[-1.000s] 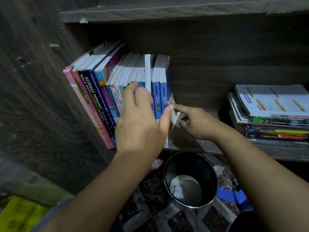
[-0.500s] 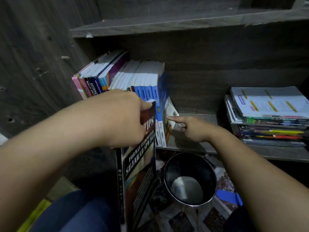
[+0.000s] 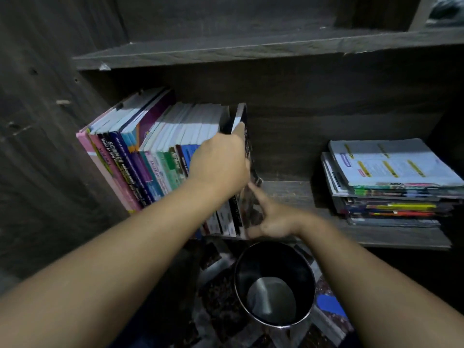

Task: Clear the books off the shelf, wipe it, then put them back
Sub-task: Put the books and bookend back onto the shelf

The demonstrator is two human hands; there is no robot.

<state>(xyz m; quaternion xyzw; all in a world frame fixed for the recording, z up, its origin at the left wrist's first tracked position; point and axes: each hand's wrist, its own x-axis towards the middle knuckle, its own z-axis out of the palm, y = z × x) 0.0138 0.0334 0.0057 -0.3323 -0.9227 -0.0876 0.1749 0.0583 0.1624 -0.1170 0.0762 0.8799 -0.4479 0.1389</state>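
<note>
1. My left hand point(image 3: 221, 164) reaches into the lower shelf point(image 3: 288, 194) and grasps a dark book point(image 3: 241, 114), with the fingers curled over its top front edge.
2. That dark book stands at the right end of the row of upright books point(image 3: 155, 151). It is nearly upright and pressed against its neighbours.
3. The row leans left against the side wall of the bookcase, with the pink spines outermost.
4. My right hand point(image 3: 281, 221) holds nothing. Its index finger point(image 3: 256, 193) is stretched out and touches the lower part of the dark book's cover.
5. The right thumb points left along the shelf's front edge, just under the book. The other fingers are tucked in, and I cannot make them out clearly.
6. A stack of flat books point(image 3: 391, 172) lies at the right end of the same shelf, well apart from the row, with bare board between them.
7. A round metal bucket point(image 3: 275, 282) stands below the shelf edge on a patterned floor mat point(image 3: 218, 297), between my forearms.
8. An upper shelf board point(image 3: 251, 50) runs across above the books.
</note>
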